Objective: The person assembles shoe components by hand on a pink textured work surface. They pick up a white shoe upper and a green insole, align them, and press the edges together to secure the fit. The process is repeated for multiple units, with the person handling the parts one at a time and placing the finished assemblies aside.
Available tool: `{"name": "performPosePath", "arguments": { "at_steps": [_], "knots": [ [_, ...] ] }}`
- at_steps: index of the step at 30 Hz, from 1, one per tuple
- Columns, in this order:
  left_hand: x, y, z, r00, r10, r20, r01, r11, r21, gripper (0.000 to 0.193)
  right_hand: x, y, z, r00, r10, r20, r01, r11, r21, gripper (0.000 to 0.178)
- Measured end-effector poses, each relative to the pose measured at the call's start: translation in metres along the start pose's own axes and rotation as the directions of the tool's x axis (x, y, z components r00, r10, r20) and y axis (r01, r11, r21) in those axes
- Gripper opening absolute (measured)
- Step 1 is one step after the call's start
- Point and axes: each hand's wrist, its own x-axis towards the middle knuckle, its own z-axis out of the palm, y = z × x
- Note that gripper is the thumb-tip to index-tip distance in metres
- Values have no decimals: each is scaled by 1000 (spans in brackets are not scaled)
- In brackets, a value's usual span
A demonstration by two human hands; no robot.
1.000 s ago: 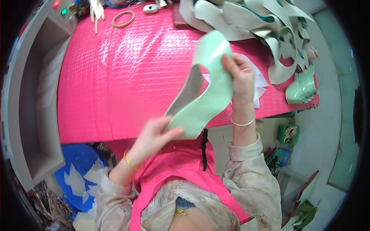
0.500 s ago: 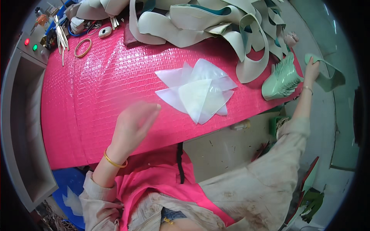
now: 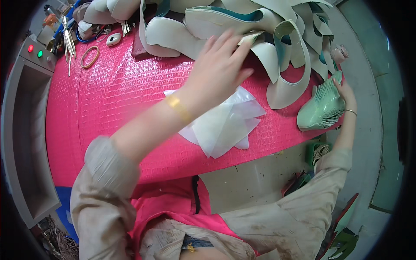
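My left hand (image 3: 222, 68) reaches over the table with its fingers spread, holding nothing visible. It is nearest to a pile of white shoe uppers (image 3: 170, 35) with teal lining, and its fingertips overlap the pile in the head view; touch is unclear. Below that arm, fanned translucent white sheets (image 3: 225, 125) lie partly covered. At the table's right edge stands a stack of curved mint-green shoe uppers (image 3: 318, 106). My right hand (image 3: 345, 92) is closed at the stack's upper right edge, with fingers on a green upper. Its fingertips are partly hidden.
A pink-covered table (image 3: 108, 108) spans the middle. Tan tape ring (image 3: 90, 57), small white device (image 3: 114, 39) and metallic sticks (image 3: 68, 45) sit at the far left. A grey cabinet (image 3: 30, 130) with red and green lights borders the left. A green bin (image 3: 313, 152) stands below the right edge.
My left hand has moved up and right toward the white pile. My right hand has brought a green upper from the far right back to the green stack. The view has shifted slightly.
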Motion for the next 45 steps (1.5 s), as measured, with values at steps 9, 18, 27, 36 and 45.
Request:
{"name": "performPosePath", "arguments": {
  "at_steps": [9,18,27,36,45],
  "knots": [
    [81,-39,80,958,-188,215,80,900,430,95,-75,-248,-62,757,-307,-577,485,856,179,28],
    [97,-46,93,949,-264,171,172,891,421,112,-192,-183,-106,837,-82,-541,281,913,295,46],
    [70,-52,48,998,-50,-43,56,987,151,78,-280,-126,-184,806,342,-484,-75,868,491,48],
    [-119,56,-62,614,383,690,604,334,-723,97,-278,-224,-143,974,55,-219,160,517,841,48],
    [-209,32,-108,659,-304,688,709,-56,-703,46,-345,-250,-94,936,-352,30,116,387,915,45]
  ]
}}
